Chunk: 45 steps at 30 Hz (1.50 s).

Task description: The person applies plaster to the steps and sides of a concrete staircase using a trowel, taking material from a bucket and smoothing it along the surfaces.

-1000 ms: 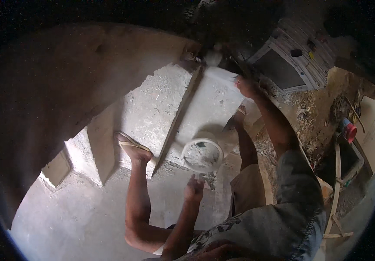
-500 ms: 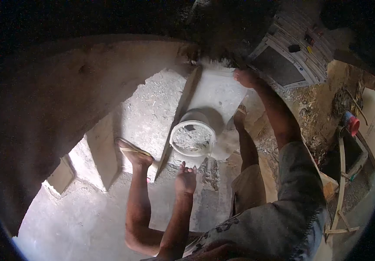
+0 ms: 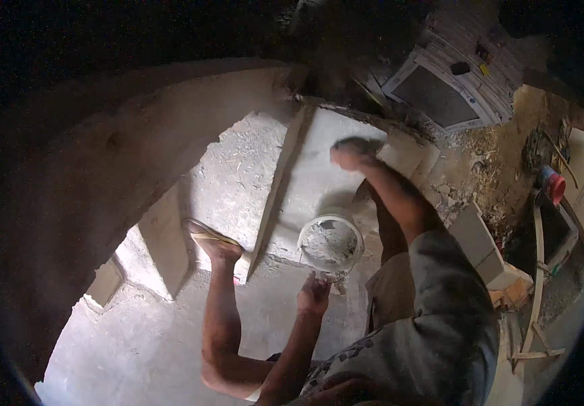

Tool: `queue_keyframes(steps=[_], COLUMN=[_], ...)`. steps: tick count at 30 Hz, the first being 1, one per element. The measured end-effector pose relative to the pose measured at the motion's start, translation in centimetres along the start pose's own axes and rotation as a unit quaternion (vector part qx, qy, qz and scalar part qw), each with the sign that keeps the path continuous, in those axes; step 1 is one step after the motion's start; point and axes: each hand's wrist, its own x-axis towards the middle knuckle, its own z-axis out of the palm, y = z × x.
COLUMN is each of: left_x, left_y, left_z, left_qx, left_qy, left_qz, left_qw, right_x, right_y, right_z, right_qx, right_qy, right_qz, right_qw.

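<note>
A white bucket (image 3: 303, 254) partly filled with a grey, crumbly mix stands tilted on the pale concrete step (image 3: 319, 159). My left hand (image 3: 314, 294) is at its near side, fingers curled on the thin wire bucket handle (image 3: 338, 277). Farther off, over the step's far part, my right hand (image 3: 349, 154) is closed and slightly blurred. A dark shape lies against its far side, and I cannot make out what it holds.
My sandalled left foot (image 3: 216, 238) rests on a rough step to the left. A white-framed panel (image 3: 434, 98) lies at the far right. Rubble (image 3: 485, 152), a red-ended container (image 3: 554, 186) and wooden strips (image 3: 535, 271) are at the right. A dark wall (image 3: 102, 155) curves along the left.
The bucket and my left hand have shifted right. My right hand has come back from the step's far edge, nearer and to the left.
</note>
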Motion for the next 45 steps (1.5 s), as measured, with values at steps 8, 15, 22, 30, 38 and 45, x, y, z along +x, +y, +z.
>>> queue_keyframes(steps=[8, 15, 22, 30, 38, 45], left_x=[-0.3, 4.9, 2.9, 6.6, 4.5, -8.1], left_y=[-0.1, 0.8, 2.5, 3.0, -1.1, 0.5], left_z=[-2.1, -0.1, 5.4, 8.2, 0.6, -1.8], left_qx=[0.003, 0.044, -0.016, -0.064, 0.055, 0.095], left_qy=[0.018, -0.107, -0.057, -0.056, 0.010, -0.124], left_qz=[0.032, 0.107, 0.089, 0.101, 0.132, 0.298], left_qw=[0.999, 0.987, 0.994, 0.991, 0.990, 0.942], right_x=[-1.3, -10.7, -20.6, -25.7, -18.8, -10.7], right_y=[5.4, 3.5, -3.7, -5.4, -19.6, -32.1], right_z=[-13.4, -9.2, -3.7, -6.6, -13.7, -10.8], right_qx=[0.123, 0.161, 0.278, 0.265, 0.093, 0.113], right_qy=[0.106, 0.149, 0.225, 0.270, 0.189, 0.136], right_qz=[0.110, 0.137, 0.257, 0.226, 0.070, -0.059], right_qw=[0.981, 0.966, 0.898, 0.898, 0.975, 0.983])
